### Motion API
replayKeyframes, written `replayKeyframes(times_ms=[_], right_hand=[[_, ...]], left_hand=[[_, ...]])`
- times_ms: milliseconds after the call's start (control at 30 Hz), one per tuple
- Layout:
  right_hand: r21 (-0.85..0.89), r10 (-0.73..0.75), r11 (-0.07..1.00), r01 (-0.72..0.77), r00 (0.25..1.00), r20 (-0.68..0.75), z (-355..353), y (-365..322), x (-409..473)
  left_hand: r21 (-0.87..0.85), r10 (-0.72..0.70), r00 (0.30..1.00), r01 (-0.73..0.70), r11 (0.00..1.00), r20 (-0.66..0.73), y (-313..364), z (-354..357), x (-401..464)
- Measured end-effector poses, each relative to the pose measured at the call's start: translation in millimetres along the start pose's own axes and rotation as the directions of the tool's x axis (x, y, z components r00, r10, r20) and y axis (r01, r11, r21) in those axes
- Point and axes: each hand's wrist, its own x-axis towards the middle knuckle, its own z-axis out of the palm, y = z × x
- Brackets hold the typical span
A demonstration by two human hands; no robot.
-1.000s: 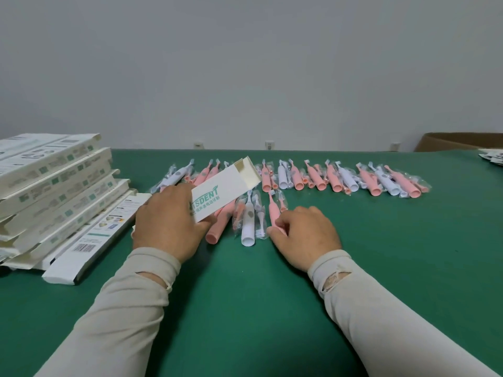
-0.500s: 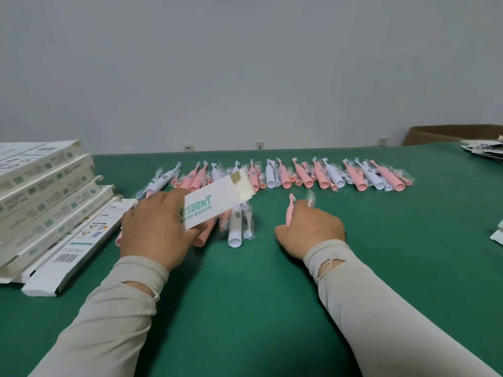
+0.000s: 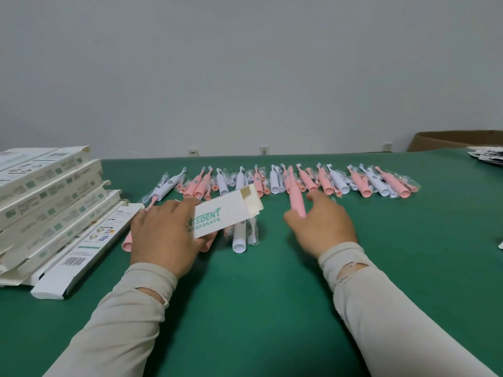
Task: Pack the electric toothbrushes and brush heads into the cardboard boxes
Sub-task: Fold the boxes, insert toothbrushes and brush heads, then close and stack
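My left hand point(image 3: 166, 238) grips a white cardboard box point(image 3: 226, 214) with green lettering, its far end flap open and pointing right. My right hand point(image 3: 322, 227) holds a pink electric toothbrush point(image 3: 295, 198), lifted just off the green table and pointing away from me. A long row of pink and white toothbrushes and bagged brush heads point(image 3: 334, 182) lies across the table behind both hands. A white toothbrush handle point(image 3: 239, 236) and a bagged brush head point(image 3: 252, 232) lie under the box's open end.
A stack of white boxes point(image 3: 49, 197) leans at the left edge, with one flat box point(image 3: 87, 248) beside it. A brown carton point(image 3: 457, 140) and some papers point(image 3: 487, 156) sit at the far right. Green table surface point(image 3: 258, 308) lies near me.
My right hand picked a pink toothbrush off the table, moved it right and raised it. The left hand kept the box nearly in place.
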Motion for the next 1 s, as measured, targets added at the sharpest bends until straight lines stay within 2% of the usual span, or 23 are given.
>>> replayKeyframes(times_ms=[33,67,100,167,267,367,567,700,800,1000], right_hand=[[0.296,0.003,0.955,0.0,1.0,-0.01,-4,-1,-2],[0.568,0.001,0.823,-0.003,1.0,0.004,-8,-3,-4],[0.75,-0.023,0.662,-0.007,0.999,0.029,-12,-4,-6],[0.889,-0.084,0.458,-0.019,0.994,0.065,-15,-7,-11],[0.945,-0.12,0.321,-0.07,0.986,0.113,-12,-9,-13],[0.947,-0.14,0.313,-0.073,0.983,0.122,-7,-10,-14],[0.907,-0.213,0.412,-0.086,0.959,0.188,-3,-6,-15],[0.926,-0.226,0.291,-0.241,0.923,0.312,-7,-3,-15],[0.915,-0.262,0.304,-0.266,0.9,0.349,-11,-1,-15],[0.899,-0.196,0.283,-0.336,0.897,0.397,-12,2,-11]], left_hand=[[0.003,0.002,1.0,-0.002,1.0,-0.005,-1,0,1],[0.009,0.006,1.0,-0.006,1.0,-0.006,-1,0,1],[0.016,0.012,1.0,-0.012,1.0,-0.005,-1,0,2],[0.031,0.024,1.0,-0.024,0.999,0.0,-2,0,2],[0.032,0.039,0.999,-0.038,0.999,-0.006,-2,-1,1],[0.034,0.04,0.999,-0.04,0.999,-0.005,-3,-2,1],[0.01,0.074,0.997,-0.074,0.997,-0.018,-3,-1,1],[0.005,0.072,0.997,-0.072,0.997,0.019,-5,0,2],[0.012,0.092,0.995,-0.093,0.996,0.027,-5,0,2],[-0.025,0.107,0.994,-0.106,0.994,0.038,-4,-2,1]])
